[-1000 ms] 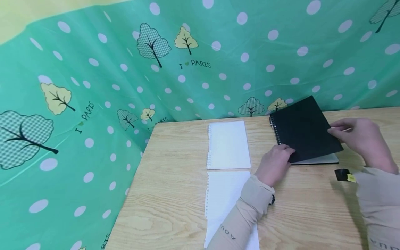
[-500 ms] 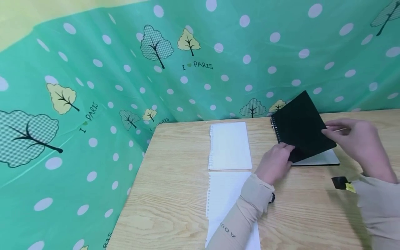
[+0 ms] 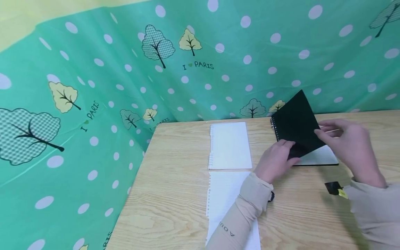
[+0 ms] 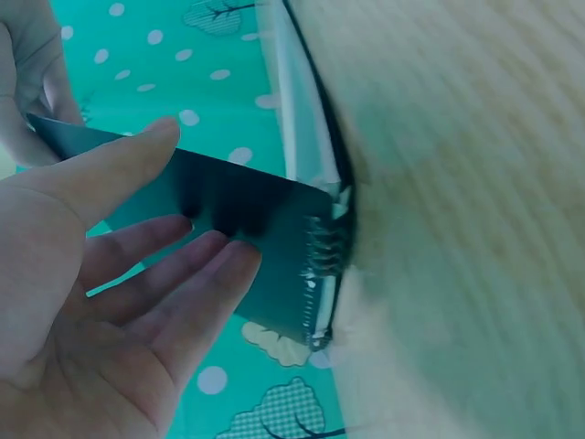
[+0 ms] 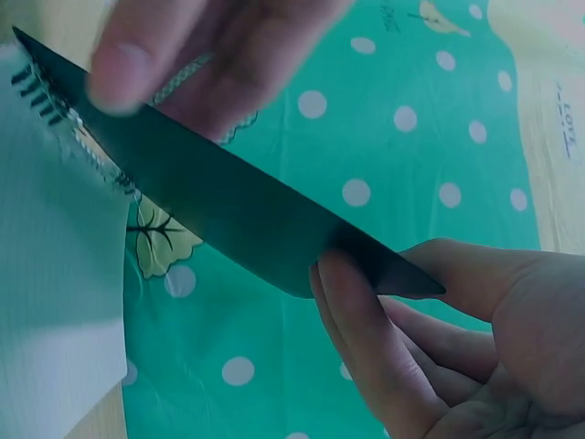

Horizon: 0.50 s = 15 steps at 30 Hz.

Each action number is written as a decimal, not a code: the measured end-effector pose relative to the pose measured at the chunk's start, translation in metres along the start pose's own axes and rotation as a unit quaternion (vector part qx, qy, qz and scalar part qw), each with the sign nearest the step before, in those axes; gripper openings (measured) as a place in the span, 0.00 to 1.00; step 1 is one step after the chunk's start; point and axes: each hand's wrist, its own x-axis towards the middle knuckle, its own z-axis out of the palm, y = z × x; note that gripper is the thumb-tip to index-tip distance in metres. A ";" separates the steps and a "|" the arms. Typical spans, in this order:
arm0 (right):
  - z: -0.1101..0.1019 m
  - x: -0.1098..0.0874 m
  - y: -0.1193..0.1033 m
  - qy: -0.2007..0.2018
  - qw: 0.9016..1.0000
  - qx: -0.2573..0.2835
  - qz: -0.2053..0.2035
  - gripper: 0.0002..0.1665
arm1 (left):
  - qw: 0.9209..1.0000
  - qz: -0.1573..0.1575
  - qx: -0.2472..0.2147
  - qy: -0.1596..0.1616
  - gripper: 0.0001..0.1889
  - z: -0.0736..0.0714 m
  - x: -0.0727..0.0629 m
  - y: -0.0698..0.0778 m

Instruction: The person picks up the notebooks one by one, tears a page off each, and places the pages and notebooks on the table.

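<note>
A black-covered spiral notebook (image 3: 322, 156) lies at the back right of the table, its black cover (image 3: 295, 119) lifted at a slant and white pages showing beneath. My right hand (image 3: 351, 146) pinches the cover's free edge between thumb and fingers, as the right wrist view shows on the cover (image 5: 238, 210). My left hand (image 3: 275, 159) is by the cover's near edge, fingers extended against its outer face and thumb apart from them. In the left wrist view those fingers (image 4: 196, 274) lie flat near the spiral binding (image 4: 322, 247).
Two loose white sheets with torn punched edges lie left of the notebook: an upper sheet (image 3: 230, 146) and a lower sheet (image 3: 226, 191), which my left sleeve partly covers. A green dotted curtain (image 3: 200, 69) hangs behind the wooden table (image 3: 168, 173).
My right hand has moved left and raised the notebook cover further, so more white page shows. My left thumb has spread away from its fingers.
</note>
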 end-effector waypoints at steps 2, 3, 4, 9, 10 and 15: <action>0.001 -0.003 -0.002 0.007 1.000 0.006 -0.012 0.25 | 1.000 0.006 0.001 0.008 0.27 -0.004 0.001 0.000; 0.001 -0.004 -0.003 0.009 1.000 0.010 -0.019 0.25 | 1.000 0.006 -0.003 0.009 0.27 -0.006 0.002 0.001; 0.001 -0.005 -0.004 0.012 1.000 0.014 -0.025 0.24 | 1.000 0.007 -0.008 0.010 0.27 -0.009 0.002 0.001; 0.002 -0.008 -0.007 0.003 0.998 0.034 -0.048 0.23 | 0.998 0.005 -0.056 0.015 0.27 -0.024 0.007 0.004; 0.003 -0.008 -0.008 -0.001 0.998 0.034 -0.050 0.23 | 0.998 0.007 -0.061 0.019 0.26 -0.027 0.009 0.004; 0.008 -0.009 -0.011 -0.020 0.997 0.040 -0.064 0.20 | 0.995 -0.008 -0.078 0.056 0.21 -0.042 0.015 0.007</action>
